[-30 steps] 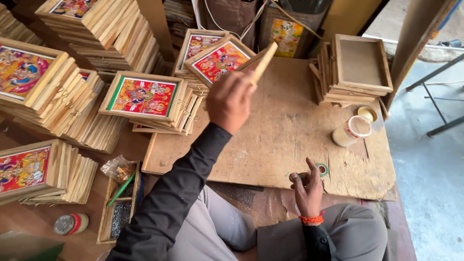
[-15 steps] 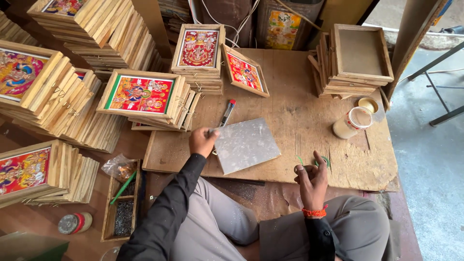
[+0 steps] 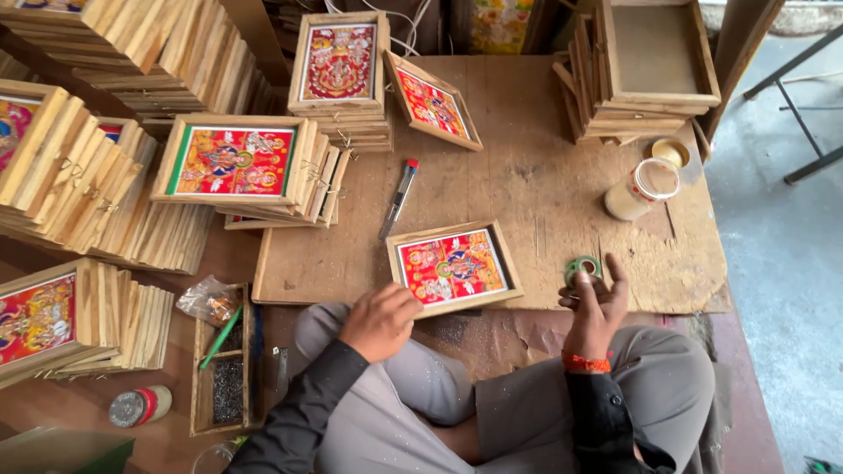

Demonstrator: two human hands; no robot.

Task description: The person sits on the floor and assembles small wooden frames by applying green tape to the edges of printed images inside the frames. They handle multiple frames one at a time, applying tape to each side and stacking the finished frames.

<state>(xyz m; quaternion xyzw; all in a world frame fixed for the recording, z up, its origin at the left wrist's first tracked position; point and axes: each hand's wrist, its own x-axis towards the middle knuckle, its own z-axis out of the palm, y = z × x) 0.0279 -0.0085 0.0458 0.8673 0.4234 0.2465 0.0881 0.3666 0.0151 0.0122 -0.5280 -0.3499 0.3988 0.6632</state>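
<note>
Half a second ago the left hand held a red-tipped tool over a bare grey sheet; now a framed picture [image 3: 454,267] lies on the board [image 3: 544,175] there, and the tool [image 3: 398,198] rests just above it.

The left hand [image 3: 380,320] sits curled at the frame's lower left corner, fingers bent, touching or just off the wood; I cannot tell which. The right hand [image 3: 595,307], low and right of centre, has its fingers loosely spread and pinches a small green ring [image 3: 581,267] at their tips.

Further up, a lidded jar [image 3: 643,188] stands at right, a second framed picture [image 3: 433,101] leans against a stack [image 3: 338,75], and empty frames [image 3: 645,66] pile at upper right.
</note>
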